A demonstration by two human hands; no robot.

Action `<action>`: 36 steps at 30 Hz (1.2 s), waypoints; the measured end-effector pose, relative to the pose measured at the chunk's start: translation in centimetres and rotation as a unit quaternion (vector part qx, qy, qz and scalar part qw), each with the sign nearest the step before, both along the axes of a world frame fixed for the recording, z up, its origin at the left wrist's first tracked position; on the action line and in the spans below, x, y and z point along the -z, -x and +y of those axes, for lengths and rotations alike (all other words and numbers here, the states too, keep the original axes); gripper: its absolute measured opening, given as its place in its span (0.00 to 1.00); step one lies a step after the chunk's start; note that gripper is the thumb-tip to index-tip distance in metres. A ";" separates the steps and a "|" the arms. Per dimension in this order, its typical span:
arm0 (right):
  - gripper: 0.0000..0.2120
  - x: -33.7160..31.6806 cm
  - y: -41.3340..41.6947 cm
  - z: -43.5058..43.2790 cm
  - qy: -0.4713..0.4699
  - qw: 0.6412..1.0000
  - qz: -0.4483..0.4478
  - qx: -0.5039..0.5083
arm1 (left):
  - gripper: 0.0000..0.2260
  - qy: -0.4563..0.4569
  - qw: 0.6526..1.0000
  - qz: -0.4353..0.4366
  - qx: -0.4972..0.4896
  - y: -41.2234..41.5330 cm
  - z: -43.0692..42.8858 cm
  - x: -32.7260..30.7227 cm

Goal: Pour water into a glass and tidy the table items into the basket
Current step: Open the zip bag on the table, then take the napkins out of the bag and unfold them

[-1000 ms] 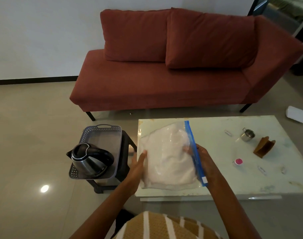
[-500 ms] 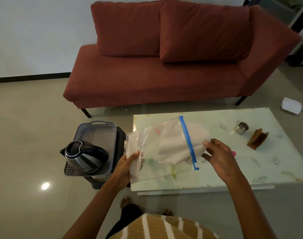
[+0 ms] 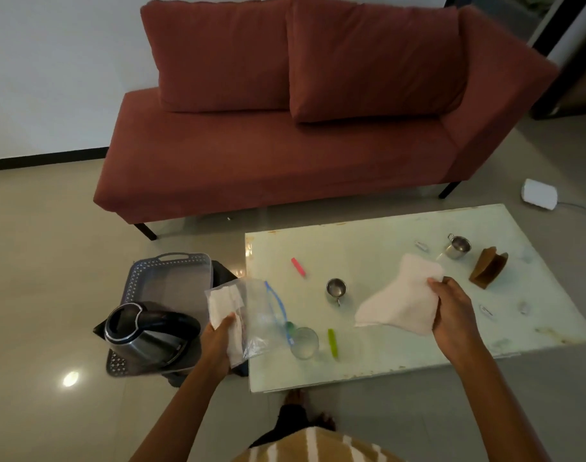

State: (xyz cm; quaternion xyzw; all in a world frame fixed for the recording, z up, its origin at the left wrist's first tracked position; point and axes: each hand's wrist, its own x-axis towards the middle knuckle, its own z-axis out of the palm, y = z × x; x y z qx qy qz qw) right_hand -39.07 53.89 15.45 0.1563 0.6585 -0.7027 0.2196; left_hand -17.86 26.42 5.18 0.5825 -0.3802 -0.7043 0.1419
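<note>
While my right hand (image 3: 451, 311) grips a white folded cloth (image 3: 404, 298) above the pale glass-topped table (image 3: 384, 251), my left hand (image 3: 218, 341) clutches a clear zip bag with a blue seal (image 3: 255, 315) beside the grey perforated plastic basket (image 3: 171, 278), which the black-and-steel kettle (image 3: 145, 331) partly hides. The clear drinking glass (image 3: 304, 342) stands near the table's front edge, its contents unreadable.

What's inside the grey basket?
A black and steel kettle stands in the near end of the grey basket. The far end looks bare. What lies under the kettle is hidden.
</note>
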 end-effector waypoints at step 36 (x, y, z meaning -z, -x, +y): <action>0.08 4.5 2.4 -7.3 -0.034 0.998 -0.044 -0.033 | 0.14 -0.082 0.944 0.062 0.313 14.6 -3.0 4.5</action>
